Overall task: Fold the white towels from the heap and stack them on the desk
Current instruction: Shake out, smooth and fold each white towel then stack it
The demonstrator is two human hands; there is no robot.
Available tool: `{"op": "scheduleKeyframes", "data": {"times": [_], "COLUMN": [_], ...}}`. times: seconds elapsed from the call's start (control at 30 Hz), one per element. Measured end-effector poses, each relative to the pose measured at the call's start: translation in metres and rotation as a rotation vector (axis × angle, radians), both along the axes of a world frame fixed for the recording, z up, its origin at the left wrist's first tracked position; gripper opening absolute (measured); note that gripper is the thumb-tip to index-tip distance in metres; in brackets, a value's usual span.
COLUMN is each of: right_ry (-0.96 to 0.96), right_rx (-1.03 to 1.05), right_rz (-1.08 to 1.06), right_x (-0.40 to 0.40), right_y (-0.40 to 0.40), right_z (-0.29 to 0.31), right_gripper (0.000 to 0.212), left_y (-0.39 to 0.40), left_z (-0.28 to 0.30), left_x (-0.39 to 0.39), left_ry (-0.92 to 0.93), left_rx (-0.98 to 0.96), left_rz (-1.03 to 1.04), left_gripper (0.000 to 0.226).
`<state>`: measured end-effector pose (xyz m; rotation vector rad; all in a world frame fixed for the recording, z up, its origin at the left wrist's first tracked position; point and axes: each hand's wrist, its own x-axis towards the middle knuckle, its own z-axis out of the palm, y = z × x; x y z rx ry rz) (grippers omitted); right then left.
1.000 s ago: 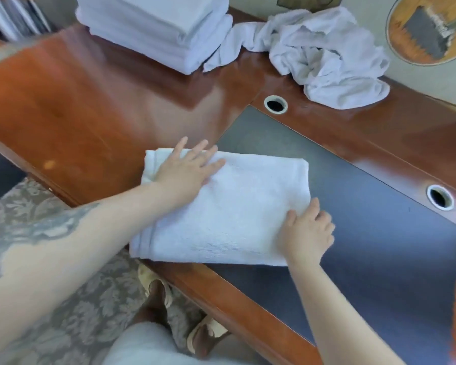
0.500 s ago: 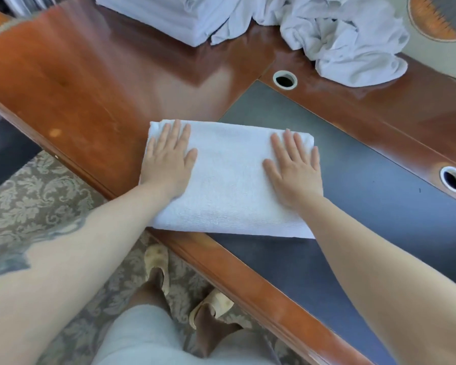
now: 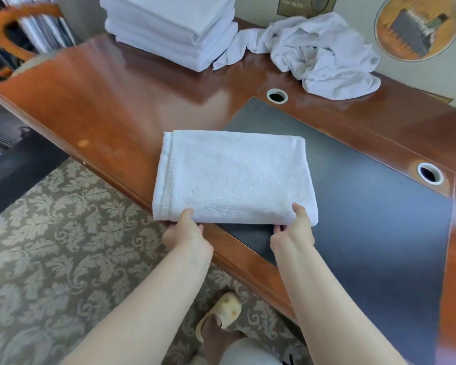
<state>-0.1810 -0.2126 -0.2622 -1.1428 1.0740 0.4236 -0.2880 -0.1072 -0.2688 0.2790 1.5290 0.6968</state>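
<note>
The left hand [image 3: 186,233] pinches the near edge of the folded towel [image 3: 234,177], thumb on top and fingers tucked beneath, so that grip is clamped on the cloth; further right, the right hand [image 3: 291,233] takes the same edge the same way. The towel lies flat at the front of the bench [image 3: 111,101], half on the wood and half on the dark desk pad [image 3: 366,219], well apart from the stack of folded towels [image 3: 174,30] at the far left corner. The step in hand looks like lifting it for a last fold or for carrying. To do it well, I would slide the fingers well under all layers, raise both ends level so the fold does not open, and set it down square on the stack with edges matched. Counted from left to right: one stack, seemingly four or five towels deep, though the layers are hard to separate; one folded towel in hand; one loose heap [image 3: 321,54] at the back right, its number of towels impossible to tell; and two round cable holes, the nearer-left cable hole [image 3: 277,96] and the other cable hole [image 3: 430,173] at the right.
</note>
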Motion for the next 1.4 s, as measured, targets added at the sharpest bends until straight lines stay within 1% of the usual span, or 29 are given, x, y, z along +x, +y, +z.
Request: {"op": "scheduleKeyframes", "data": {"times": [0.03,0.1,0.13,0.2,0.27,0.33,0.4,0.47,0.53,0.63,0.67,0.8,0.87,0.97,1.03,1.17,1.23,1.4], "right_ry": [0.041,0.068,0.056,0.008,-0.034,-0.057,-0.087,-0.111,-0.117,-0.097,-0.091,-0.092,-0.048,0.06,0.104,0.101,0.086,0.002], "right_rx": [0.078,0.199,0.253,0.332,0.392,0.417,0.441,0.478,0.512,0.468,0.443,0.428,0.409,0.3,0.24,0.227,0.241,0.229], "right_rz": [0.008,0.035,0.072,0.146,0.176,0.179,0.169,0.128,0.096,0.082,0.086,0.083,0.064,0.011,-0.014,0.009,0.019,0.036], "right_x": [0.001,0.003,0.003,0.001,-0.002,-0.005,-0.003,0.003,0.006,0.004,0.002,0.003,0.007,0.013,0.014,0.008,0.006,0.001], "right_y": [0.005,0.012,0.015,0.015,0.014,0.014,0.019,0.027,0.036,0.048,0.05,0.057,0.067,0.092,0.111,0.145,0.161,0.208], "right_z": [0.005,0.01,0.011,0.007,0.002,-0.004,-0.005,-0.003,-0.001,-0.007,-0.011,-0.016,-0.009,0.009,0.022,0.056,0.075,0.117], "right_gripper": [0.039,0.04,0.041,0.043,0.047,0.049,0.046,0.043,0.046,0.064,0.064,0.053,0.05,0.042,0.035,0.025,0.026,0.035], "left_y": [0.0,0.005,0.009,0.011,0.005,-0.009,-0.017,-0.013,-0.002,0.007,0.01,0.03,0.037,0.051,0.069,0.105,0.123,0.172], "left_z": [0.007,0.014,0.015,0.016,0.012,0.004,0.0,-0.005,-0.007,-0.01,-0.012,-0.019,-0.016,-0.001,0.015,0.056,0.075,0.119], "left_x": [0.006,0.016,0.021,0.026,0.031,0.034,0.038,0.044,0.052,0.061,0.062,0.065,0.069,0.074,0.075,0.072,0.069,0.063], "left_ry": [-0.096,-0.228,-0.312,-0.455,-0.522,-0.531,-0.53,-0.573,-0.606,-0.587,-0.565,-0.533,-0.519,-0.493,-0.44,-0.361,-0.368,-0.451], "left_rx": [-0.099,-0.201,-0.235,-0.306,-0.302,-0.216,-0.137,-0.066,-0.013,0.003,0.0,-0.064,-0.087,-0.087,-0.091,-0.174,-0.206,-0.221], "left_rz": [-0.01,-0.064,-0.082,-0.075,-0.073,-0.08,-0.089,-0.093,-0.122,-0.174,-0.189,-0.191,-0.192,-0.209,-0.189,-0.169,-0.159,-0.244], "left_gripper": [0.02,0.018,0.02,0.033,0.041,0.041,0.042,0.043,0.044,0.048,0.048,0.042,0.037,0.032,0.031,0.039,0.042,0.04]}}
